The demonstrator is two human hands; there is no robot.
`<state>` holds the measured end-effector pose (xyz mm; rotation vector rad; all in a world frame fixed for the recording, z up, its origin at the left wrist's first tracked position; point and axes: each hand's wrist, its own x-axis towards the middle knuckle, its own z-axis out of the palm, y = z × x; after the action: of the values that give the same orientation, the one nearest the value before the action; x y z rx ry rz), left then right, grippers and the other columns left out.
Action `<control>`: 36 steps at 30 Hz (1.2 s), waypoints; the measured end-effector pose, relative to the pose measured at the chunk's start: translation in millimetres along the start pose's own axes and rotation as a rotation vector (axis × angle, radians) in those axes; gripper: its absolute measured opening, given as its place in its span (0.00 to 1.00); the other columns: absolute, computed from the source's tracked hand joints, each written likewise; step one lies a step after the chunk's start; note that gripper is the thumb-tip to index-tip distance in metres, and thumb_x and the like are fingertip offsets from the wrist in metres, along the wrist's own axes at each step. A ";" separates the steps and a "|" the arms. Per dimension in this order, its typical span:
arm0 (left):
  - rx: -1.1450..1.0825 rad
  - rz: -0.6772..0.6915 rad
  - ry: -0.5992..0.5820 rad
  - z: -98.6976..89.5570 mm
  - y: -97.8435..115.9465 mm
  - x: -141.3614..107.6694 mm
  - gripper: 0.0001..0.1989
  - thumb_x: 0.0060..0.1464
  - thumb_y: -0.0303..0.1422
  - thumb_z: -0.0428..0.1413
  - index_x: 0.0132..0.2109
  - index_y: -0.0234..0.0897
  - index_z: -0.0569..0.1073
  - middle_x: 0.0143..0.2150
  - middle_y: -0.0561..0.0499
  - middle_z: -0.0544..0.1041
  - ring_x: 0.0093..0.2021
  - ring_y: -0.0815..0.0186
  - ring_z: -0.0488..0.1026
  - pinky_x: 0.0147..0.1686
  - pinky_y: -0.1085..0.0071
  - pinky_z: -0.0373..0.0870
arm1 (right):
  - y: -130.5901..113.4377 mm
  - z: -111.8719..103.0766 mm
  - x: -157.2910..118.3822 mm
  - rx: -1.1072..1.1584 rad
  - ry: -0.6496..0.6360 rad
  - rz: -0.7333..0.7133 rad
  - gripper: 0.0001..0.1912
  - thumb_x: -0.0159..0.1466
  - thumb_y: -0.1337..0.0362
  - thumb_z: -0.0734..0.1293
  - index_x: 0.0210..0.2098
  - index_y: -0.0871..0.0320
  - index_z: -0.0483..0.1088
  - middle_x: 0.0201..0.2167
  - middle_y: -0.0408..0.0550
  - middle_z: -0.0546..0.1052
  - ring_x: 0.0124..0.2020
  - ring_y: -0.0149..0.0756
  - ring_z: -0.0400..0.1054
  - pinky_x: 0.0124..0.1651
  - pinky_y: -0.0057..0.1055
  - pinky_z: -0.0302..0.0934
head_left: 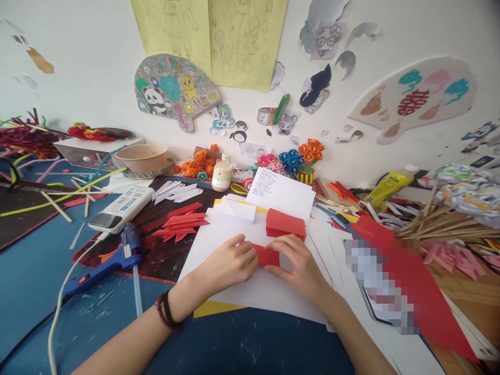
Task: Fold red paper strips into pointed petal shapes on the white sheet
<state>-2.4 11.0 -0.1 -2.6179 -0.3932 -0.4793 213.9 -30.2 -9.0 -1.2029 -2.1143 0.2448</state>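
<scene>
A small red paper piece [268,256] lies between my hands over white sheets [230,281]. My left hand [236,260] is closed with curled fingers at the paper's left end, which it partly hides. My right hand [300,260] grips the right end, fingers along the upper edge and thumb near the lower corner. Just behind stands a stack of red paper rectangles [286,223]. To its left are folded white papers [234,211]. Folded red strips [182,221] and white strips [175,191] lie in piles further left.
At left lie a blue glue gun [105,260], a white power strip [122,208] and a cable. A glue bottle [222,173], a handwritten note [279,192] and paper flowers [291,162] stand along the wall. A phone [380,286], partly pixelated, rests on the right near red paper [422,291].
</scene>
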 end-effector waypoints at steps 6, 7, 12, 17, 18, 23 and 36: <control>-0.104 -0.026 -0.013 -3.6 3.6 -2.8 0.10 0.60 0.22 0.49 0.31 0.34 0.66 0.26 0.52 0.68 0.30 0.66 0.63 0.32 0.67 0.58 | -1.7 11.5 -5.1 -0.043 -0.079 -0.119 0.10 0.68 0.66 0.60 0.34 0.58 0.71 0.30 0.47 0.73 0.32 0.34 0.65 0.37 0.32 0.60; -0.122 -0.037 -0.020 -4.9 4.4 -3.0 0.10 0.60 0.22 0.49 0.31 0.34 0.66 0.26 0.52 0.68 0.30 0.66 0.63 0.31 0.67 0.58 | -2.5 11.9 -5.1 -0.037 -0.078 -0.123 0.11 0.68 0.67 0.60 0.33 0.59 0.71 0.29 0.47 0.73 0.31 0.34 0.64 0.35 0.32 0.60; -0.156 -0.143 -0.016 -15.3 5.4 -3.7 0.09 0.62 0.23 0.47 0.33 0.33 0.68 0.27 0.51 0.70 0.30 0.66 0.64 0.30 0.67 0.60 | -7.3 9.6 -1.7 0.069 -0.077 0.021 0.11 0.67 0.67 0.60 0.30 0.58 0.70 0.27 0.45 0.72 0.29 0.32 0.64 0.32 0.29 0.58; -0.048 0.001 0.168 -26.2 8.8 -7.3 0.12 0.63 0.24 0.46 0.48 0.27 0.71 0.40 0.44 0.75 0.41 0.63 0.70 0.40 0.65 0.67 | -8.6 7.3 0.5 0.201 -0.094 0.215 0.11 0.67 0.65 0.61 0.30 0.57 0.70 0.28 0.44 0.73 0.30 0.32 0.67 0.35 0.29 0.60; -0.038 0.018 0.186 -26.7 11.0 -7.7 0.12 0.63 0.24 0.46 0.49 0.27 0.71 0.41 0.43 0.76 0.43 0.62 0.71 0.42 0.65 0.68 | -8.6 7.1 0.6 0.219 -0.102 0.224 0.10 0.68 0.65 0.61 0.31 0.56 0.71 0.29 0.43 0.74 0.31 0.32 0.67 0.35 0.29 0.61; 0.011 -0.012 0.198 -20.5 27.6 -7.0 0.15 0.60 0.23 0.46 0.50 0.24 0.72 0.43 0.40 0.78 0.46 0.58 0.74 0.46 0.61 0.71 | -8.7 6.6 2.5 0.247 -0.127 0.247 0.10 0.68 0.62 0.61 0.34 0.55 0.73 0.31 0.44 0.74 0.33 0.33 0.68 0.38 0.30 0.62; 0.044 -0.080 0.066 -14.4 43.3 -6.4 0.15 0.59 0.22 0.47 0.49 0.23 0.73 0.45 0.36 0.78 0.49 0.54 0.75 0.45 0.61 0.72 | -6.4 7.7 3.1 0.000 -0.045 0.144 0.10 0.68 0.61 0.60 0.44 0.54 0.72 0.39 0.48 0.75 0.41 0.37 0.70 0.44 0.34 0.67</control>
<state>3.0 -34.3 -6.8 -2.5445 -0.4827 -0.5757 203.5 -30.0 -10.3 -1.3631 -2.0679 0.3390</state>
